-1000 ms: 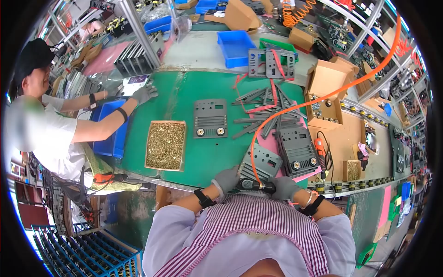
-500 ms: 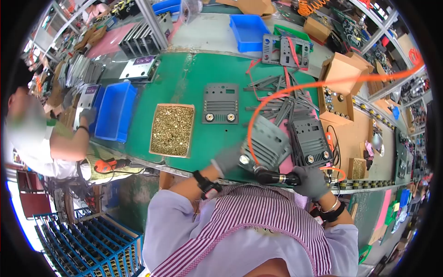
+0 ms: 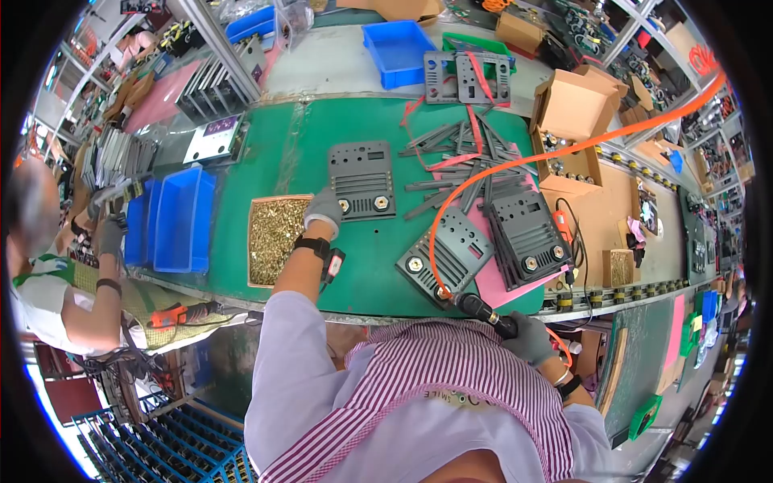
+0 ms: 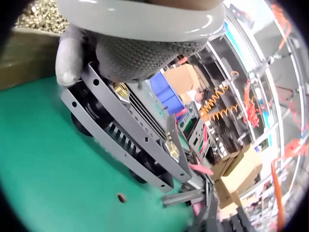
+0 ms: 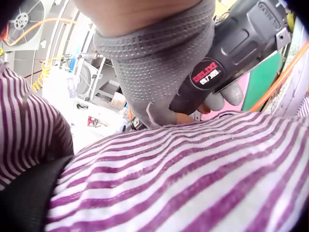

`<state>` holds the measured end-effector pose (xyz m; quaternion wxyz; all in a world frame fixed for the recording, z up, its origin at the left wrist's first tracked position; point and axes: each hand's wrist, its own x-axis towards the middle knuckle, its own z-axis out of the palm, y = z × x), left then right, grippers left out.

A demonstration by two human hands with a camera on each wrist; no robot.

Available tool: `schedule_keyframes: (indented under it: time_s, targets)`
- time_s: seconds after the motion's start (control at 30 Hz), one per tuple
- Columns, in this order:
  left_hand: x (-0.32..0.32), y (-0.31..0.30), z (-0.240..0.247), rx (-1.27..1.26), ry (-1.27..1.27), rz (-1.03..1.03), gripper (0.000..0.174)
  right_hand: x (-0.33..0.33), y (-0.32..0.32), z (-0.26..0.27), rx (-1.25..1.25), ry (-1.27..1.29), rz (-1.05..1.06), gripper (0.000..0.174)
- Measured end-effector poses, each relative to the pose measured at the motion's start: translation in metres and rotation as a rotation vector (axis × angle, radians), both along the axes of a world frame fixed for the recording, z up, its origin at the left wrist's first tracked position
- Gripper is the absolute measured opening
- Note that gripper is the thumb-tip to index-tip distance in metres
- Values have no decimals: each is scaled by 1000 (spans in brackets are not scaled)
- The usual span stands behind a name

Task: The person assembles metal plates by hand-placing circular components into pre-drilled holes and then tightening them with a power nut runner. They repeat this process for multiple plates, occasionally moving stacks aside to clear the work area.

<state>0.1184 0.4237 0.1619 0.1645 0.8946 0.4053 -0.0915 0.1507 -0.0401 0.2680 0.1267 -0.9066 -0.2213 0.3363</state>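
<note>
Dark grey slotted metal panels with brass fittings lie on the green mat. My gloved left hand is at the near left corner of one panel, beside a box of small brass parts. In the left wrist view, its thumb is at the edge and its fingers lie over the corner of two stacked panels. By my apron, my gloved right hand grips a black power tool with an angled head. Its head overlaps the near edge of a slanted panel; a further panel stack lies right.
An orange hose crosses over the work area. Loose grey strips lie behind the panels. Blue bins stand at left, near another person. An open cardboard box and an orange-black tool are at right.
My left hand has left the slanted panel and moved left and away to the panel beside the brass parts. My right hand has shifted right with the tool. The other person has stepped left.
</note>
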Motion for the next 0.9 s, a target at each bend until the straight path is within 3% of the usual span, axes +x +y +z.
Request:
schedule_keyframes:
  time_s: [0.03, 0.13, 0.2, 0.27, 0.33, 0.4, 0.6, 0.7, 0.73, 0.83, 0.9]
  targets:
    - [1, -2, 0, 4, 49, 2, 24, 1, 1, -3, 24, -9, 10, 50]
    - [-3, -15, 4, 393, -105, -121, 24, 3, 6, -21, 78, -10, -10, 52]
    - [-1, -44, 20, 336, -228, -226, 28, 7, 13, -22, 69, 0, -12, 51]
    - [-8, -81, 9, -137, -418, -422, 27, 12, 21, -23, 21, 41, 42, 52]
    - [-8, -125, -22, -187, -309, -567, 26, 15, 16, -40, 17, 11, 98, 52]
    - [-2, -153, -25, -172, -100, -496, 24, 18, 18, -41, -25, 17, 149, 52]
    - [-43, -172, -43, -187, -135, -409, 26, 27, 13, -31, -184, 48, 262, 47]
    - [-62, -188, -81, -210, -233, -454, 26, 29, -5, -42, -138, 64, 273, 44]
    - [-66, -193, -80, -272, -226, -413, 28, 27, -14, -59, -62, 38, 265, 43]
    - [-64, -196, -43, -352, -36, -389, 34, 23, 0, -35, -36, 108, 225, 52]
    - [-71, -197, -46, -329, -76, -363, 31, 29, -7, -53, -8, 105, 248, 57]
